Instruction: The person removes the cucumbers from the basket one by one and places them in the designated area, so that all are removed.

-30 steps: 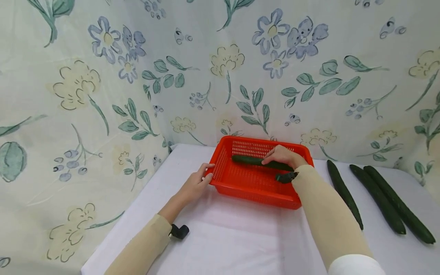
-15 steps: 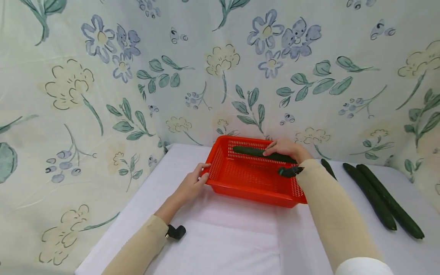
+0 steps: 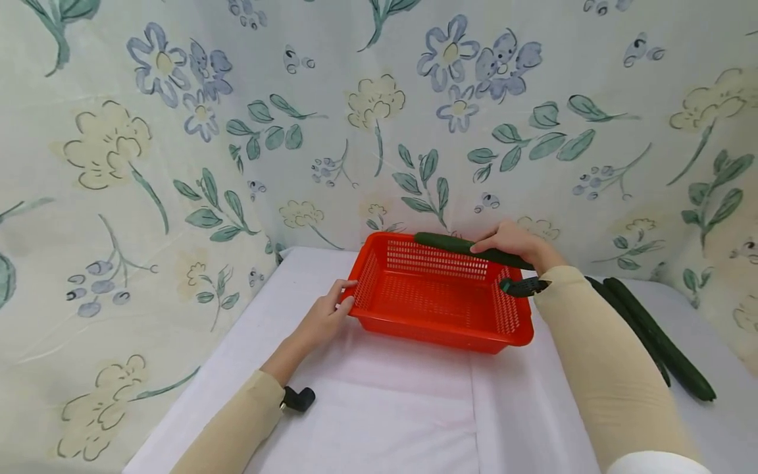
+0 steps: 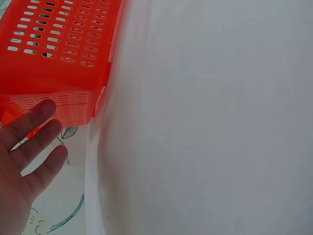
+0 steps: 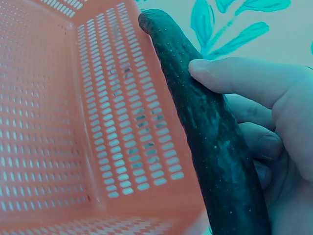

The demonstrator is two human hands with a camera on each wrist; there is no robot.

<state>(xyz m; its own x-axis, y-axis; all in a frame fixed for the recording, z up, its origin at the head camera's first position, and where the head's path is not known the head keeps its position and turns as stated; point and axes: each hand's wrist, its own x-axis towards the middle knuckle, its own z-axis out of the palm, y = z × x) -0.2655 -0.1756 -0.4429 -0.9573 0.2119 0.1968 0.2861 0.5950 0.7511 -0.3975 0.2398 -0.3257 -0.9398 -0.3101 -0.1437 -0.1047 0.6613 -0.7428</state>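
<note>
In the head view my right hand (image 3: 514, 241) grips a long dark green cucumber (image 3: 444, 243), thumb on one side and fingers curled round the other. The cucumber is at the height of the back rim of a red perforated basket (image 3: 426, 333), overlapping it in this view. The right wrist view shows the cucumber (image 5: 205, 127) alongside the basket's wall (image 5: 122, 107). At the basket's left rim, my left hand (image 3: 320, 320) holds on with thumb and forefinger. Its other fingers (image 4: 36, 147) spread beside the basket's outer wall (image 4: 54, 73) in the left wrist view.
Two more cucumbers (image 3: 669, 349) lie side by side on the white-clothed table (image 3: 379, 421) at the right, partly behind the right sleeve (image 3: 604, 362). A floral curtain (image 3: 331, 131) hangs close behind the basket and along the left side.
My right hand has lifted the cucumber from inside the basket up to its back rim. The left hand keeps its hold, and the head view has shifted slightly right.
</note>
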